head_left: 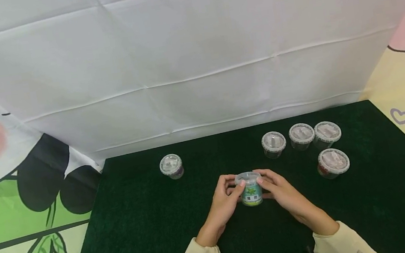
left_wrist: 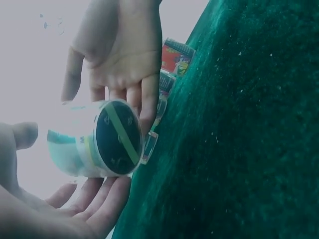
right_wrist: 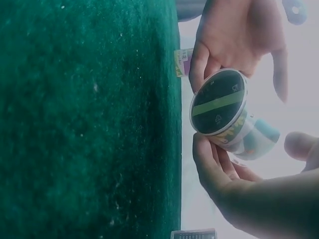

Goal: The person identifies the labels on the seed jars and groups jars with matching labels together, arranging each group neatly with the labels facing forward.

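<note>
Between both hands is a small clear plastic cup (head_left: 251, 192) with a teal label carrying a green leaf picture and some print. My left hand (head_left: 223, 205) holds its left side, thumb near the rim and fingers behind. From the opposite side my right hand (head_left: 284, 193) grips it the same way. Seen in the left wrist view, the cup's round base (left_wrist: 118, 138) shows dark with a pale green stripe across it, raised off the cloth. The right wrist view shows the same base tilted, with fingertips along both sides of the cup.
One lidded cup (head_left: 171, 166) stands at the back left of the dark green cloth (head_left: 143, 230). Back right are several more: a single cup (head_left: 273, 144), two side by side (head_left: 301, 135), and a reddish one (head_left: 333, 163) in front. A white curtain (head_left: 199, 101) hangs behind.
</note>
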Tool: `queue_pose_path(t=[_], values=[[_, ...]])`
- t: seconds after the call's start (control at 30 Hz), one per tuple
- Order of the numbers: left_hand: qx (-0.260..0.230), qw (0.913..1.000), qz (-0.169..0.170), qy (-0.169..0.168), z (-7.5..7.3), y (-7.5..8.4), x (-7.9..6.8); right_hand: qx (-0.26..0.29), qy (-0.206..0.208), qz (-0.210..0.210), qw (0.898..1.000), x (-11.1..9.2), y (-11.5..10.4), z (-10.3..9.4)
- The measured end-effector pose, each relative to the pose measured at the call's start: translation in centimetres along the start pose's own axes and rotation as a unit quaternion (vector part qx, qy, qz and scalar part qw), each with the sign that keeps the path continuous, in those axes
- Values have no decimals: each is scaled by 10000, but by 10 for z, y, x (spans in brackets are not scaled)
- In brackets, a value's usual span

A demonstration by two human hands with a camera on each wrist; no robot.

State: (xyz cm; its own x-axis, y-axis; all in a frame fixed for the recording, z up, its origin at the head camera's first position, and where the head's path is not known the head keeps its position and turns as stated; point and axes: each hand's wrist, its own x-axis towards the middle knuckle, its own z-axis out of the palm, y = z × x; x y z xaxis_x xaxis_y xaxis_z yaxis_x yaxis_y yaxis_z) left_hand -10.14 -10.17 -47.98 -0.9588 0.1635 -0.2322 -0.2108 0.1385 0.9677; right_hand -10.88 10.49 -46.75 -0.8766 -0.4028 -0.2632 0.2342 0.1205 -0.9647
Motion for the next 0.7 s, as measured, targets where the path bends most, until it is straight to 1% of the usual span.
queue_pose_path(t=[0.17,0.33,0.47,0.57,0.63,0.7], values=[[-63,9996,-61,-261,-8,0,0,87,-15,122,9999,0,-1,0],[-65,9992,-71,-398,-17,-2,-1,14,-210,49,9998,1,-3,3],[-66,9986,11,-527,-28,-3,-2,-50,-386,-98,9992,4,-4,7],[-49,9981,33,-617,-38,-3,-5,-135,-503,-218,9984,9,-2,10],[-23,9978,22,-666,-47,-4,-6,-203,-762,-476,9957,20,10,8],[-38,9977,-40,-678,-55,-5,-8,-217,-899,-605,9939,25,13,12]])
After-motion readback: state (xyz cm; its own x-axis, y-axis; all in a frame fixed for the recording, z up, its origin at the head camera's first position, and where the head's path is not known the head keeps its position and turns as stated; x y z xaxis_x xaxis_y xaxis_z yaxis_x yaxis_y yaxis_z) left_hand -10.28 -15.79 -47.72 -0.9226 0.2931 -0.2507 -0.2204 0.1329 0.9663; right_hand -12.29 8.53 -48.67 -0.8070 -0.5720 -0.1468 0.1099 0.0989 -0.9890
